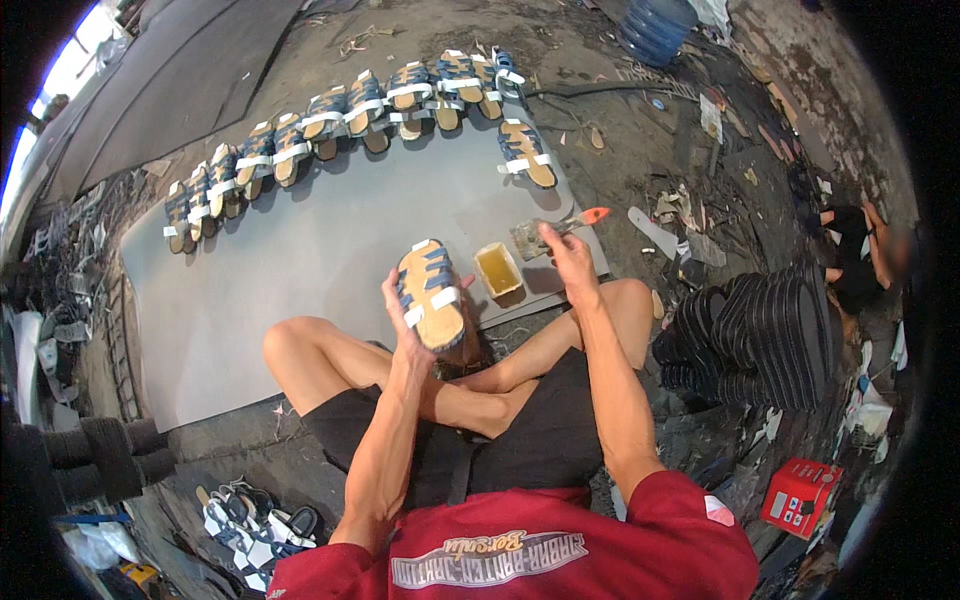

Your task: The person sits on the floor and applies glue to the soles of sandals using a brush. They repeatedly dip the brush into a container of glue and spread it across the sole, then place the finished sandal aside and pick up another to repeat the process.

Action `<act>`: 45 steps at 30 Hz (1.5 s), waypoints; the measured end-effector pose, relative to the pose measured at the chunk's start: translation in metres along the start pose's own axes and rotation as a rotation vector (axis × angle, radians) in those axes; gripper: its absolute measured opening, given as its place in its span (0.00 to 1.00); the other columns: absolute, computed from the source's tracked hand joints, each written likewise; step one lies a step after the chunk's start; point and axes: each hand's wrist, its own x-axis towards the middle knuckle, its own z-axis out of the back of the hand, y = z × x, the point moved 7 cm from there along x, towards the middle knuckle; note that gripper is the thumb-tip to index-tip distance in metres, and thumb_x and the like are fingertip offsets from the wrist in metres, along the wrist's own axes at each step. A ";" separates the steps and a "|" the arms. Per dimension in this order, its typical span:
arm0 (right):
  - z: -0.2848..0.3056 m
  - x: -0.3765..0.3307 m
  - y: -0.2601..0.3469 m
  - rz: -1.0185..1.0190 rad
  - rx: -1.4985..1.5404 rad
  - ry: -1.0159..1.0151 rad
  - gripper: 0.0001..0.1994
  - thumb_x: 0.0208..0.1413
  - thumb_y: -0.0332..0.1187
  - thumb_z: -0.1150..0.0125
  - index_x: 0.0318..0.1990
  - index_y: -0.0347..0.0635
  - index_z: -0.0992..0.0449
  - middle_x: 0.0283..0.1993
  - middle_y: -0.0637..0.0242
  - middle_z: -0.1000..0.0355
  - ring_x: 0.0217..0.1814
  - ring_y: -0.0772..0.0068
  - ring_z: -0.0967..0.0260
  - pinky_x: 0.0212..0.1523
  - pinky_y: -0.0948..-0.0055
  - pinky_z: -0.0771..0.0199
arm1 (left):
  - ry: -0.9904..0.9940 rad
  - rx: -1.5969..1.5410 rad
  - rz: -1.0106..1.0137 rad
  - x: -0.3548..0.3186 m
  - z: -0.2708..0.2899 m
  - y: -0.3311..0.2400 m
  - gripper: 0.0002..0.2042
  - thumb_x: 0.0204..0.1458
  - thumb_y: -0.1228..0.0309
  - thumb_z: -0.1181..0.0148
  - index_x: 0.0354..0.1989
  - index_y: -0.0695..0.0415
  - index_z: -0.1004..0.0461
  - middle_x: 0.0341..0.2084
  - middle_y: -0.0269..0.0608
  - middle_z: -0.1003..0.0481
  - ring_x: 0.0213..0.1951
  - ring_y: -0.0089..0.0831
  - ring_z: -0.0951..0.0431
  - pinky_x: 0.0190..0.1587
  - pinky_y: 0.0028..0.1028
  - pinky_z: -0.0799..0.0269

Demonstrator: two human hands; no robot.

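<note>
At the left edge, dark ribbed pieces (85, 455) lie stacked on the floor (270, 455). A little to the right, near the person's left sleeve, there is a loose heap of white and dark footwear parts (250, 525). Next comes a wide grey sheet (250, 335), spread on the floor in front of the crossed legs (500, 405). Along its far side runs a curved row of sandals (325, 110), with tan footbeds, dark blue straps and white bands.

In the middle, the left hand (397, 312) is closed around one sandal (438, 300), with the fingers showing on both sides of it. This sandal is raised before the legs, its tan footbed turned up to the view, with blue straps and a white band across it.

Just right of it, a small pale tray (490, 249) with yellowish liquid (497, 273) sits on the sheet. The right hand (570, 262) is narrow around a brush (592, 216); its orange handle end points to the right, and its bristles are near the tray, though from this angle I cannot say how high above the sheet they are. Beyond them, a single sandal (525, 155) lies apart from the row.

Farther right are a blue bottle (655, 30), a pale sole-shaped piece (652, 232), black soles (755, 340) packed upright and a red box (802, 497). Another person (862, 250) is partly visible at the right rim.
</note>
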 end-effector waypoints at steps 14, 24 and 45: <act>-0.083 -0.065 0.028 0.888 -0.920 -0.264 0.16 0.62 0.45 0.35 0.37 0.37 0.17 0.33 0.60 0.20 0.42 0.56 0.29 0.46 0.54 0.37 | -0.013 -0.154 0.008 -0.092 0.043 -0.027 0.41 0.63 0.33 0.62 0.64 0.61 0.33 0.40 0.62 0.21 0.33 0.52 0.17 0.38 0.48 0.17; -0.027 -0.037 0.002 0.466 -0.596 -0.356 0.30 0.63 0.53 0.37 0.26 0.26 0.24 0.27 0.38 0.25 0.30 0.35 0.25 0.35 0.45 0.29 | -0.141 0.004 -0.279 -0.101 0.013 -0.040 0.30 0.66 0.42 0.49 0.61 0.57 0.27 0.48 0.43 0.19 0.48 0.38 0.17 0.54 0.39 0.20; -0.027 -0.056 -0.001 0.400 -0.512 -0.272 0.27 0.67 0.50 0.43 0.26 0.31 0.25 0.28 0.39 0.25 0.33 0.34 0.27 0.42 0.42 0.32 | -0.083 0.147 -0.270 -0.099 0.018 -0.037 0.35 0.64 0.37 0.56 0.59 0.59 0.28 0.42 0.46 0.19 0.39 0.41 0.16 0.44 0.39 0.17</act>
